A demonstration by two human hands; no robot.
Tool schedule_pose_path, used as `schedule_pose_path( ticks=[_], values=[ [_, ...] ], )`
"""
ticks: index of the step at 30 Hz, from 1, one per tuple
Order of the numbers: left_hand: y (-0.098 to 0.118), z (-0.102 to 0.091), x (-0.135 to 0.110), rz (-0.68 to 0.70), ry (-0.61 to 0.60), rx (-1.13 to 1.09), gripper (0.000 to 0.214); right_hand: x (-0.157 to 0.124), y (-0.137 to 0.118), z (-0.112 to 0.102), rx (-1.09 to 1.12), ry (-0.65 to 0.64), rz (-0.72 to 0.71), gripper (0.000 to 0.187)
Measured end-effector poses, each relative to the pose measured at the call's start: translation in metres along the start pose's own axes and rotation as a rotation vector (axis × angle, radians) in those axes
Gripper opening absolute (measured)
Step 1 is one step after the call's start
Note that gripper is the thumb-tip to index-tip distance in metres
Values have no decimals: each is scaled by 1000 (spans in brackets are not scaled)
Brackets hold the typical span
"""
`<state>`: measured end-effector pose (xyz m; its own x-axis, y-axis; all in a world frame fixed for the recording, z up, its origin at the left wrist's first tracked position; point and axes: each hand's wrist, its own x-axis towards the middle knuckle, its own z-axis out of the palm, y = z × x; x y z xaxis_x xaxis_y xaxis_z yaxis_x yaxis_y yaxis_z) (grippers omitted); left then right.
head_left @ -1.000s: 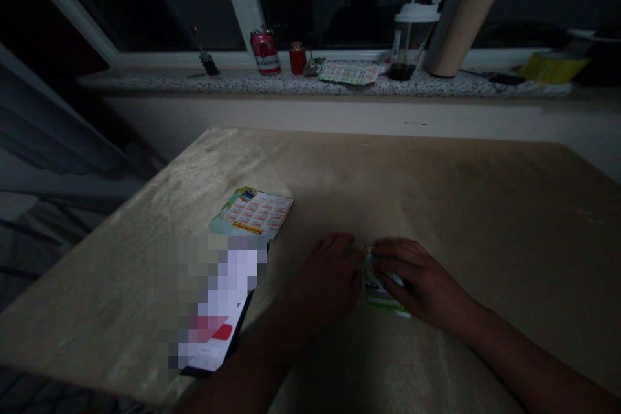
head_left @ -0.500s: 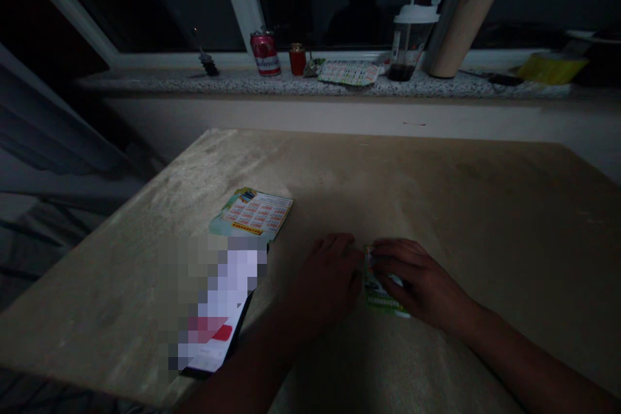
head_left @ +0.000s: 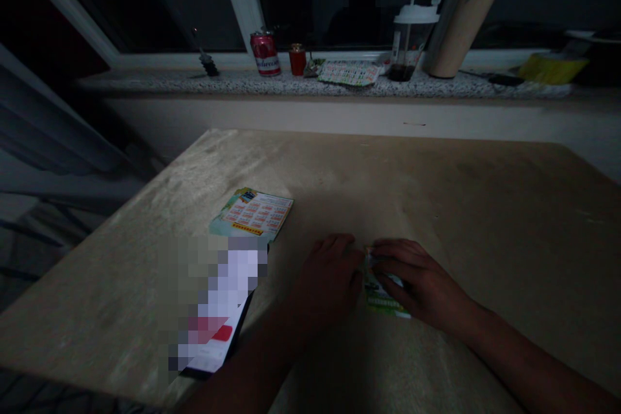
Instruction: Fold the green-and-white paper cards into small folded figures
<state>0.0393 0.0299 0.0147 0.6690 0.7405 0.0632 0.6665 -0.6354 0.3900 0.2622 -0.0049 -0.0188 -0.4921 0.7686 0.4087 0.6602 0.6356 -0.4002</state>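
In dim light a small green printed card [head_left: 381, 297] lies flat on the wooden table [head_left: 436, 194]. My right hand [head_left: 417, 284] rests over it, fingers curled and pressing its upper part. My left hand [head_left: 330, 278] lies beside the card's left edge, fingers bent, fingertips touching or nearly touching that edge. A second printed card [head_left: 252, 213] with red and orange squares lies further left on the table. A lit phone [head_left: 218, 310] lies near the table's front left edge, its screen blurred out.
A stone window sill [head_left: 194, 82] runs along the back. On it stand a red drink can [head_left: 264, 53], a small red cup [head_left: 297, 59], another printed sheet [head_left: 350, 72], a lidded cup with a straw [head_left: 410, 39] and a thick cardboard tube [head_left: 468, 10].
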Motion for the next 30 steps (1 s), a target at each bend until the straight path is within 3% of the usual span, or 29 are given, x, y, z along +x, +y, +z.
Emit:
schedule_pose_path(
  ticks=[30],
  values=[
    [1, -2, 0, -11, -4, -10, 28, 1, 0, -2, 5, 16, -7, 18]
  ],
)
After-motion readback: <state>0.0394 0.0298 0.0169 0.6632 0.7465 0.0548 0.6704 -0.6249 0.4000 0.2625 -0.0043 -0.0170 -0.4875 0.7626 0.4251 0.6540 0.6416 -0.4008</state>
